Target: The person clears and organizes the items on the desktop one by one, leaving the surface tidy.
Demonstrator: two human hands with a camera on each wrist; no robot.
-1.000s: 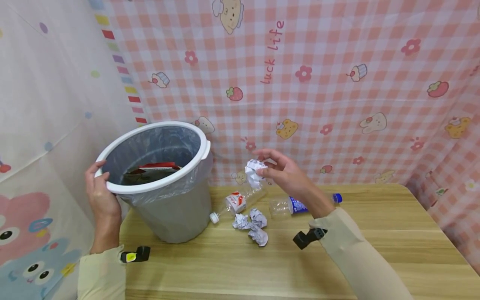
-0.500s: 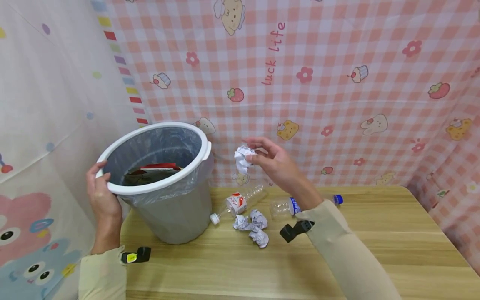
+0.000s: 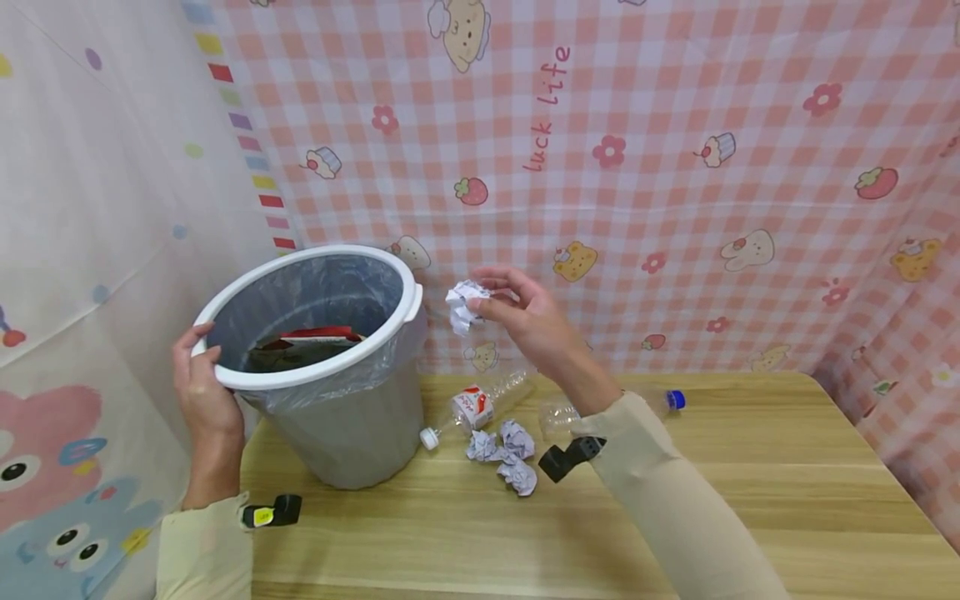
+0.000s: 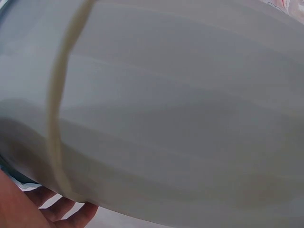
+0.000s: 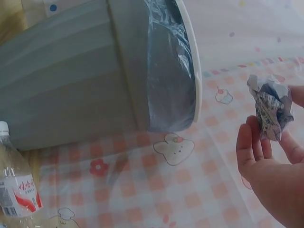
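Observation:
A grey trash bin [image 3: 352, 433] with a white rim and a clear plastic liner stands on the left of the table. My left hand [image 3: 208, 392] grips its rim at the left side; in the left wrist view the fingers [image 4: 61, 209] show at the bin's edge. My right hand [image 3: 536, 325] pinches a crumpled paper ball [image 3: 465, 305] in the air, to the right of the bin and apart from its rim. The right wrist view shows printing on this paper ball [image 5: 270, 107]. Below the hand, several more crumpled paper balls [image 3: 517, 475] lie together on the table.
A clear plastic bottle [image 3: 472, 407] with a red-and-white label lies beside the bin. Another bottle with a blue cap [image 3: 675, 400] is partly hidden behind my right forearm. Red and white waste [image 3: 318, 333] is inside the bin. A checked curtain [image 3: 675, 208] hangs behind the table [image 3: 750, 483].
My right hand has moved left and upward with the paper ball, closer to the bin. My left hand has stayed on the rim.

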